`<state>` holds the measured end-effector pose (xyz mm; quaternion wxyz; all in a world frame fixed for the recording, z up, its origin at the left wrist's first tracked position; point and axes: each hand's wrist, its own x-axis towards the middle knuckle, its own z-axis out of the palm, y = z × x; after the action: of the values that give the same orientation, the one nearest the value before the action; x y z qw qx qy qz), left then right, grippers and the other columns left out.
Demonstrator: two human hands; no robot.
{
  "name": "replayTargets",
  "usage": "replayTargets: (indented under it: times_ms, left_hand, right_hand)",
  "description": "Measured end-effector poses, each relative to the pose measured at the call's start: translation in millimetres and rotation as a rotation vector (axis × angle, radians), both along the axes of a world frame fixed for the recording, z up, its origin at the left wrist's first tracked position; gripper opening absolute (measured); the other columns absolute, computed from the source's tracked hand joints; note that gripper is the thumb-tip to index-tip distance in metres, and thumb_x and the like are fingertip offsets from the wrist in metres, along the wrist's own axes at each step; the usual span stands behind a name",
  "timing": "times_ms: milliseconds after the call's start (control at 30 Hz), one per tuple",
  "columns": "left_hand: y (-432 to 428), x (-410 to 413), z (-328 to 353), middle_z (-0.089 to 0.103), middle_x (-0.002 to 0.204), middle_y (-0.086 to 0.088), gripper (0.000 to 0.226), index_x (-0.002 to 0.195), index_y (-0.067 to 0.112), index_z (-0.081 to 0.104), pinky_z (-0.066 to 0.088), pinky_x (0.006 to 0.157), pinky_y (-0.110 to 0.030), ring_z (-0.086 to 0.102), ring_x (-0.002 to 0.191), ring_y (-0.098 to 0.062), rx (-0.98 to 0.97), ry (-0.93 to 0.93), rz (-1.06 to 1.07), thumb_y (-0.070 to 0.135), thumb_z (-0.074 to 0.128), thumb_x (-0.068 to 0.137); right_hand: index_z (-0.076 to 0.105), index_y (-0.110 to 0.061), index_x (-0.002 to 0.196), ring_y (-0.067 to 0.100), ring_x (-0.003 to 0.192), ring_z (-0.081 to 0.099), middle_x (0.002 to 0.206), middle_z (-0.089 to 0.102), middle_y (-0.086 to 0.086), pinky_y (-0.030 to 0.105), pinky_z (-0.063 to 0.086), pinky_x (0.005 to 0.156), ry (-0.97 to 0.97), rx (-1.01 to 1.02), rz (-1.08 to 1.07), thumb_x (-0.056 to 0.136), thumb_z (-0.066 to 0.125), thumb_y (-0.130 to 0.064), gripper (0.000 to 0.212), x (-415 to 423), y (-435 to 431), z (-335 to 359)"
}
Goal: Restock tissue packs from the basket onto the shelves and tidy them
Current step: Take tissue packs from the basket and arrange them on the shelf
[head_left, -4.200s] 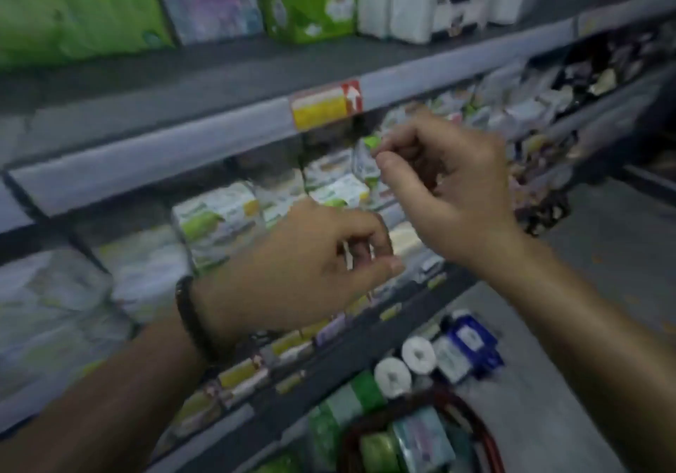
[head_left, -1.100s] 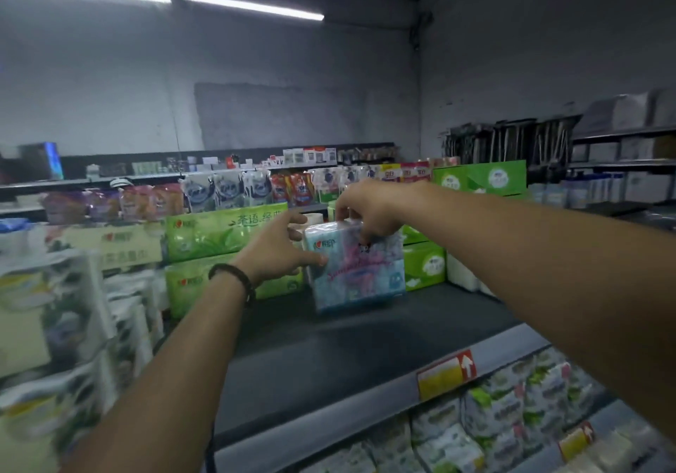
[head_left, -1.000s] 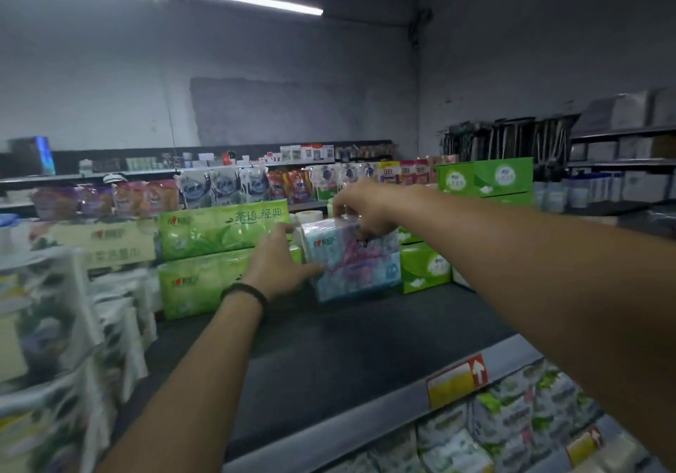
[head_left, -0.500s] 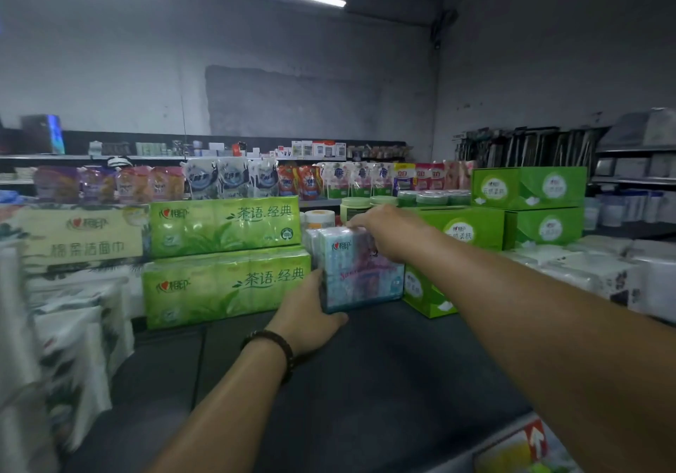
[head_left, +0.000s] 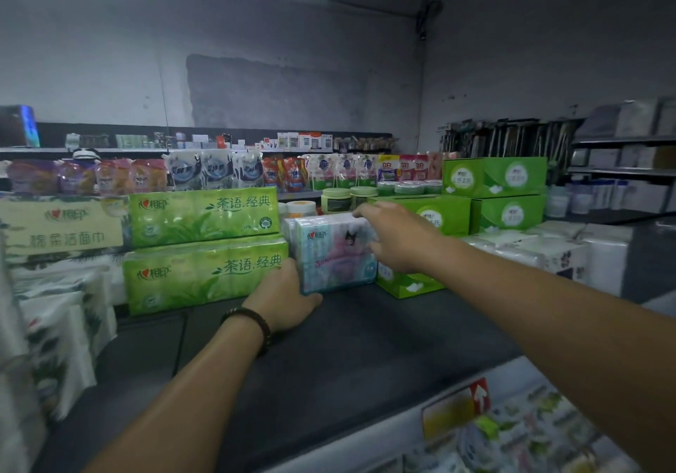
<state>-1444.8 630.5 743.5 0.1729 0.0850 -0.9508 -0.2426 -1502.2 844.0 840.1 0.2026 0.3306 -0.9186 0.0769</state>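
Dark grey shelf top is recorded under dim strip lighting in the head view. On it, a pastel blue-and-pink plastic-wrapped tissue pack is stood upright, set between two stacked green plastic-wrapped tissue bundles on its left and a green cardboard tissue box on its right. Its lower left corner is gripped by the left hand, thumb along the bottom front edge, fingers hidden beside the pack. The right hand is laid over the upper right corner, fingers fairly straight and slightly spread. A black beaded bracelet is noted on the left wrist.
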Motion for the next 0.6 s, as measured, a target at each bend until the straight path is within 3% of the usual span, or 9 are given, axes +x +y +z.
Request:
replayTargets:
  times_ms: [100,233,300,367,433,500,600]
  left_hand:
    - [12.1,17.7,13.2,0.064,0.105,0.000,0.032,0.103,0.022,0.053,0.051,0.085,-0.030,0.063,0.100,-0.023,-0.133,-0.070,-0.042,0.037,0.077,0.089]
    - [53.5,59.0,48.0,0.069,0.096,0.004,0.018,0.099,0.025,0.065,0.053,0.080,-0.032,0.068,0.093,-0.020,-0.240,-0.013,-0.197,0.042,0.070,0.094]
    - [98.4,98.9,59.7,0.071,0.088,0.005,0.013,0.095,0.025,0.067,0.056,0.074,-0.032,0.068,0.081,-0.014,-0.200,0.126,-0.408,0.037,0.067,0.098]
    - [147.4,141.9,55.5,0.071,0.077,0.001,0.014,0.094,0.021,0.069,0.055,0.065,-0.024,0.066,0.065,-0.010,-0.024,0.197,-0.642,0.032,0.063,0.101]
    - [190.5,172.8,30.7,0.070,0.075,0.000,0.015,0.094,0.021,0.070,0.052,0.060,-0.025,0.064,0.060,-0.012,0.062,0.131,-0.817,0.033,0.064,0.099]
    - [227.7,184.5,-16.9,0.070,0.079,0.005,0.015,0.097,0.029,0.072,0.049,0.061,-0.021,0.065,0.065,-0.010,0.019,0.003,-0.928,0.043,0.067,0.094]
    - [278.6,184.9,-122.1,0.068,0.086,0.015,0.009,0.098,0.042,0.068,0.049,0.066,-0.016,0.065,0.078,-0.002,-0.058,-0.315,-1.026,0.049,0.065,0.095]
  right_hand:
    - [0.056,-0.025,0.144,0.026,0.127,0.058,0.141,0.060,0.003,0.047,0.053,0.101,-0.010,-0.061,0.019,0.097,0.070,-0.025,0.048,32.2,38.9,-8.2]
    - [0.069,-0.021,0.122,0.015,0.098,0.067,0.109,0.071,-0.004,0.039,0.057,0.089,-0.061,-0.300,0.070,0.098,0.071,-0.030,0.025,84.5,103.4,-40.0]
    - [0.071,-0.023,0.114,0.004,0.087,0.065,0.095,0.069,-0.013,0.030,0.055,0.079,-0.098,-0.417,0.080,0.099,0.071,-0.029,0.016,116.0,137.7,-67.2]
    - [0.072,-0.022,0.107,0.001,0.078,0.064,0.083,0.066,-0.017,0.022,0.050,0.070,-0.087,-0.545,0.092,0.100,0.071,-0.026,0.009,146.9,168.3,-102.3]
    - [0.072,-0.017,0.100,0.007,0.069,0.064,0.075,0.066,-0.012,0.023,0.048,0.062,-0.094,-0.688,0.101,0.100,0.072,-0.020,0.003,173.9,192.9,-145.8]
    - [0.071,-0.014,0.093,0.011,0.064,0.064,0.072,0.066,-0.005,0.027,0.047,0.059,-0.114,-0.771,0.082,0.097,0.074,-0.011,0.006,193.9,212.5,-199.3]
    - [0.067,-0.022,0.089,0.012,0.063,0.061,0.071,0.065,-0.001,0.028,0.046,0.058,-0.319,-0.865,-0.037,0.098,0.071,-0.012,0.014,211.3,241.6,-298.4]
